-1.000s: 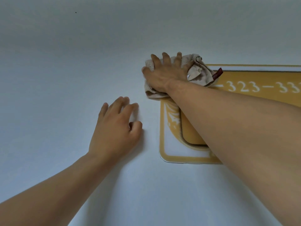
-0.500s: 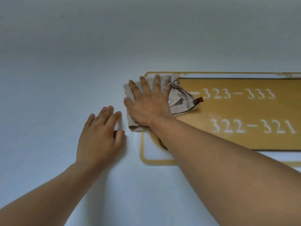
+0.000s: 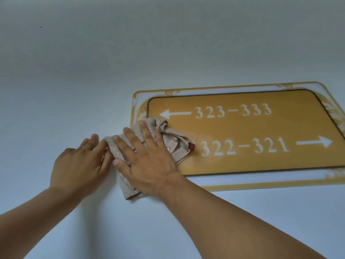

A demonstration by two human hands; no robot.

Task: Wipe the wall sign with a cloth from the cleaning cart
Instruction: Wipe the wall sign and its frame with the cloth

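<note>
Lighting dim and even, bluish cast. Wall [image 3: 74,71] darkens toward 12 o'clock. Soft shadows beneath both forearms. Sign [image 3: 242,128] edges bow at 3 o'clock; slight softness throughout.

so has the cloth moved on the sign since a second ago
Yes. The cloth slid down from the sign's top left corner to its lower left edge.
</note>
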